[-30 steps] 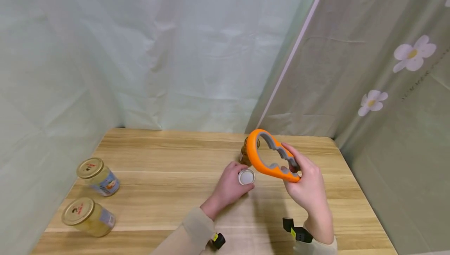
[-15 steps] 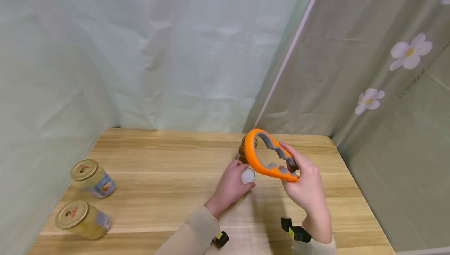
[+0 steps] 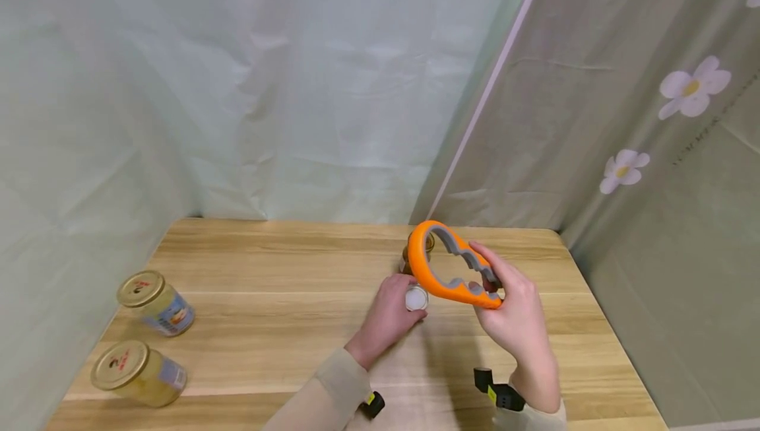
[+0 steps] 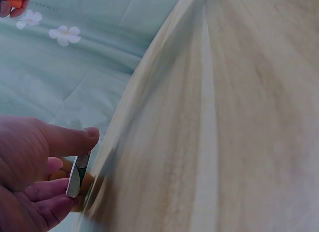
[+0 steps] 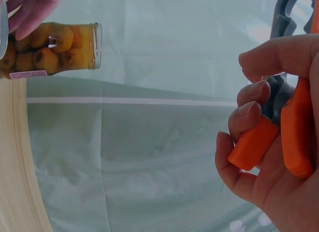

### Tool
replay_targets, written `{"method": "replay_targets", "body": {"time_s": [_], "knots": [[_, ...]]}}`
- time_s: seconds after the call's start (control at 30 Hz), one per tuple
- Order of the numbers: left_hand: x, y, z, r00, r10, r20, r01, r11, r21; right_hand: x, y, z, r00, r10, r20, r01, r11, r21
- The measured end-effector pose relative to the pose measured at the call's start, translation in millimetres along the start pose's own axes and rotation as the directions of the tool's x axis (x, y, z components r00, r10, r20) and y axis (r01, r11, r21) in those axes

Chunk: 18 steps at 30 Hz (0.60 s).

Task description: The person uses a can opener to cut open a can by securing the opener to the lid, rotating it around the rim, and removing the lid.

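Note:
My left hand (image 3: 382,319) pinches a round jar lid (image 3: 416,298), its pale inner face turned up toward the head camera. Edge-on in the left wrist view, the lid (image 4: 78,176) sits between thumb and fingers. Just beyond that hand a lidless glass jar (image 5: 75,47) of round brown fruit stands upright on the table, partly hidden in the head view. Raised over the table, my right hand (image 3: 516,312) grips the handle ends of an orange jar opener (image 3: 419,263) with grey notched inner edges. The opener's loop overlaps the jar in the head view.
Two closed jars with gold lids, a rear one (image 3: 157,304) and a front one (image 3: 142,375), stand on the left of the wooden table (image 3: 285,325). A pale curtain (image 3: 332,101) hangs along the back and both sides.
The head view has shifted slightly. The jar opener has drifted a little left, over the jar. Both hands keep their hold, with the lid almost still.

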<state>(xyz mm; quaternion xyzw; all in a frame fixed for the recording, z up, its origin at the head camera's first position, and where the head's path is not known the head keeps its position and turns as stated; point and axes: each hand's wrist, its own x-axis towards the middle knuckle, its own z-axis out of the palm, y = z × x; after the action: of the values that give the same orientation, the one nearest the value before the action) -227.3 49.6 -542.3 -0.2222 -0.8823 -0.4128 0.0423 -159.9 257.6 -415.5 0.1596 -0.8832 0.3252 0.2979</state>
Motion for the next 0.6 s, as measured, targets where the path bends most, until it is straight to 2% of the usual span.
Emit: {"method": "replay_targets", "body": {"time_s": [0.6], "knots": [[3.4,-8.1,9.5,0.999,-0.011,0.033,0.011,1.0,-0.011,0.7,-0.8,0.1,1.0,0.012,0.011,-0.012,1.0,-0.015]]}}
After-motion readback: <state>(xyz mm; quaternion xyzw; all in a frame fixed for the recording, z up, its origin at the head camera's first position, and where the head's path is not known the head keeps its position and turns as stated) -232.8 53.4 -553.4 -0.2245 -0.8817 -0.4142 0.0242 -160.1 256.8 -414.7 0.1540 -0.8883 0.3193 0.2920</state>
